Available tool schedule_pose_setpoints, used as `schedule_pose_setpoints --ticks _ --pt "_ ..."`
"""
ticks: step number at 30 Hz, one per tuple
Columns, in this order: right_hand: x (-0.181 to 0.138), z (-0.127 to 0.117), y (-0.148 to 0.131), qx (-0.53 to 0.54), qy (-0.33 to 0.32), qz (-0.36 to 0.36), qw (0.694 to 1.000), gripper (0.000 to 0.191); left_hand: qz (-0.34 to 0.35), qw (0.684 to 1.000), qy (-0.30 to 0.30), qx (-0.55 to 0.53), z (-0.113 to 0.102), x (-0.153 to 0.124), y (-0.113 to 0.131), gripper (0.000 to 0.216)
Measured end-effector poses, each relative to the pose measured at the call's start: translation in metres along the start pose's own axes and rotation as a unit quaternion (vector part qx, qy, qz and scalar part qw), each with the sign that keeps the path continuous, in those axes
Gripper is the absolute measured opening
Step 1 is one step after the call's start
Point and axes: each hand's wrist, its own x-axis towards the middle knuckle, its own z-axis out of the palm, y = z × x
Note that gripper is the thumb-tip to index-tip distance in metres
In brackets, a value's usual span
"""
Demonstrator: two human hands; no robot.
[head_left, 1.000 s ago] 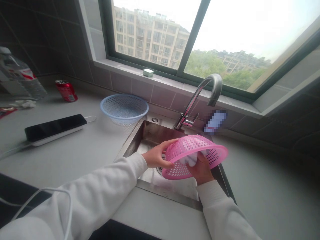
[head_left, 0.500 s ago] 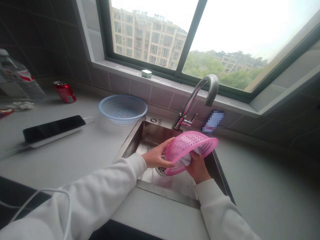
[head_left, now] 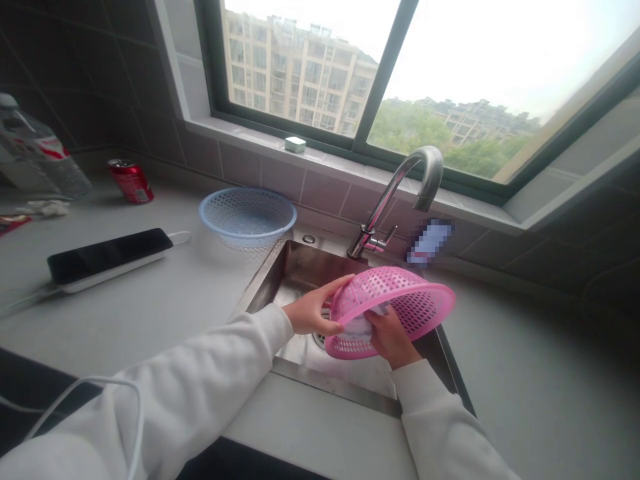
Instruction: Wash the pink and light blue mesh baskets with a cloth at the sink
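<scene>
Nearest, past the bench (head_left: 320, 420) edge, the right hand (head_left: 393, 337) reaches into the mouth of the pink basket (head_left: 380, 287), grasping a bunched white cloth (head_left: 357, 328) at the inner wall; some of its fingers are obscured. The left hand (head_left: 313, 315) grips the basket's left side, thumb at the rim, fingers along the perforated outside. The basket is tilted on edge above the sink (head_left: 330, 388); contact with the metal cannot be confirmed. Change noted: over the last second, cloth and right hand have shifted towards the left hand's side, and the basket's mouth shows wider than half a second ago. In my judgement, a different stretch of the inner wall is now under the cloth, the left hand's hold unaltered. Beyond stands the faucet (head_left: 431, 177), with a blue basket (head_left: 247, 210) on its left, untouched.
</scene>
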Motion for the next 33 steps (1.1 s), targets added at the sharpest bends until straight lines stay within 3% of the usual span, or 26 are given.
schedule_pose_setpoints --ticks 3,6,8,15,22,28,31,33 --pt "0.001 0.002 0.002 -0.009 0.012 -0.002 1.0 0.048 -0.016 0.999 0.016 -0.03 -0.001 0.002 -0.004 0.117" --pt "0.005 -0.004 -0.003 0.055 0.045 -0.036 0.997 0.049 -0.011 0.997 0.027 -0.065 0.001 0.003 -0.006 0.132" --pt "0.006 -0.006 -0.005 0.088 0.058 -0.05 0.993 0.047 -0.009 0.998 0.022 -0.059 0.003 0.003 -0.006 0.131" --pt "-0.004 0.003 0.0 0.021 -0.032 0.014 0.999 0.046 -0.019 0.999 0.01 -0.047 0.002 -0.001 0.001 0.111" --pt "0.0 -0.006 -0.005 0.081 0.028 -0.035 0.996 0.038 0.0 0.999 -0.011 -0.046 0.001 0.001 0.002 0.109" --pt "0.001 -0.002 0.007 -0.021 0.006 -0.006 1.0 0.047 -0.016 0.999 0.009 -0.047 -0.001 0.001 -0.002 0.116" --pt "0.006 -0.005 0.001 0.054 0.049 -0.036 0.997 0.05 0.004 0.998 0.02 -0.064 0.0 0.003 -0.005 0.134" --pt "0.008 -0.006 -0.003 0.095 0.067 -0.054 0.992 0.051 0.011 0.999 0.031 -0.043 0.002 0.004 -0.005 0.133"
